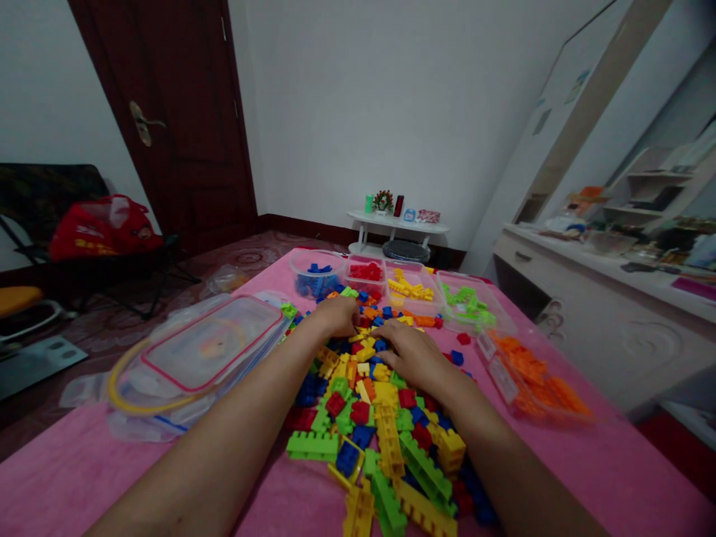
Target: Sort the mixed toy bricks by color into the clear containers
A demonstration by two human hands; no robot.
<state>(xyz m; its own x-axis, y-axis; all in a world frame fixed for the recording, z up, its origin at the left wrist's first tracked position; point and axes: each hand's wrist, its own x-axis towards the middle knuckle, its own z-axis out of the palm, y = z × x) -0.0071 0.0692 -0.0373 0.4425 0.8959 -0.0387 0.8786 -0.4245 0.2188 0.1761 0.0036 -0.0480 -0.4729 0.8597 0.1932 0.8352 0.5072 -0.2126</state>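
Observation:
A long heap of mixed toy building bricks [385,395] in yellow, green, blue, red and orange runs down the middle of the pink cloth. Over its far part, my left hand [338,315] reaches in with the fingers curled downward; the fingertips are partly hidden, and I cannot see what is in them. Just right of it, my right hand [412,350] rests low on the heap. Its thumb and forefinger are apart, touching yellow and blue bricks, with nothing visibly held. Beyond the hands stand tubs of blue bricks [318,280], red bricks [366,271], yellow bricks [411,286] and green bricks [468,303].
To the right sits a clear box of orange bricks [537,377]. Stacked clear lids [212,347] lie left of the heap on the pink cloth [61,477]. A white dresser [593,313] stands at right, a low white shelf [391,219] by the far wall.

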